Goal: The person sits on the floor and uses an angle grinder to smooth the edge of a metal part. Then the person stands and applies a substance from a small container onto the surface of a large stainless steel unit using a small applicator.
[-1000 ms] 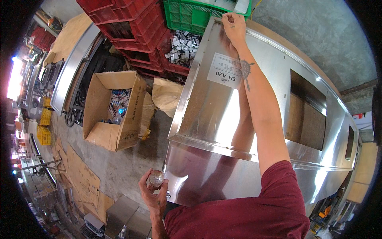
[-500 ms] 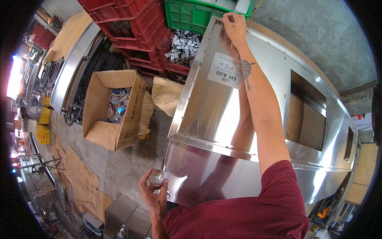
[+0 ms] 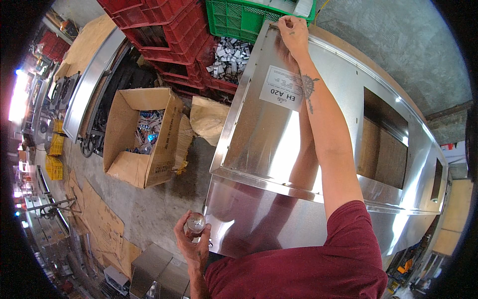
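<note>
A large shiny steel cabinet panel (image 3: 259,134) with a white label (image 3: 281,88) and rectangular cut-outs lies in front of me. My right hand (image 3: 294,34) is stretched out to its far edge and its fingers press on that edge. My left hand (image 3: 191,239) is low, by the panel's near left corner, and is closed around a small round metal object (image 3: 196,222) with a shiny top. The panel's surface mirrors my right forearm.
An open cardboard box (image 3: 144,134) with small packed parts stands on the concrete floor at the left. Red crates (image 3: 164,35) and a green crate (image 3: 239,17) are stacked beyond it, with a crumpled bag (image 3: 206,117) nearby. Flattened cardboard (image 3: 102,224) and metal boxes (image 3: 159,271) lie at the lower left.
</note>
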Demonstrator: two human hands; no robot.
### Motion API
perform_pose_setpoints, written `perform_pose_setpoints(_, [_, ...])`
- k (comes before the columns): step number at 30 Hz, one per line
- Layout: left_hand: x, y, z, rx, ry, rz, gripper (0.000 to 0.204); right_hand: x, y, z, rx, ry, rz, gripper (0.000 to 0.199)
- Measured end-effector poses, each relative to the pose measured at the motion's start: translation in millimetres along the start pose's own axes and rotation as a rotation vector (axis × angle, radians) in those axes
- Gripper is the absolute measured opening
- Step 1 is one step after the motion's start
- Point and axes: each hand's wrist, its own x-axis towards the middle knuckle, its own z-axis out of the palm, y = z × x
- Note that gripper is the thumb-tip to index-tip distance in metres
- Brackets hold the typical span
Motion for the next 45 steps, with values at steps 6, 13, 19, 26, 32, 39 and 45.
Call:
perform_pose_setpoints(6, [-0.8, 0.4, 0.7, -0.016, 0.002, -0.030, 0.065, -0.5, -2.7, -0.7, 0.001, 0.008, 0.007, 0.022])
perform_pose_setpoints(13, [0.5, -0.2, 1.2, -0.015, -0.001, -0.006, 0.067, -1.3, -3.4, -0.1, 0.018, 0.032, 0.002, 0.020])
perform_pose_setpoints(19, [1.1, 0.0, 2.5, -0.035, 0.002, 0.010, 0.066, -1.3, -1.5, 2.0, 0.030, 0.037, 0.029, 0.019])
perform_pose_setpoints(26, [-0.1, 1.6, 2.2, -0.019, 0.000, -0.018, 0.065, -0.7, 2.5, 0.9, -0.014, 0.018, -0.021, 0.019])
perform_pose_setpoints(32, [-0.3, 1.3, 2.9, -0.029, 0.007, 0.001, 0.065, -2.1, 2.2, 2.2, 0.052, 0.024, 0.051, 0.020])
perform_pose_setpoints(39, [-0.3, -1.6, 2.9, -0.039, 0.010, -0.023, 0.065, -0.2, 3.2, 0.4, 0.020, 0.000, 0.004, 0.023])
perform_pose_setpoints(45, [0.3, -0.2, 3.2, -0.023, 0.005, 0.013, 0.066, -1.1, -1.5, -0.3, 0.035, 0.015, 0.011, 0.023])
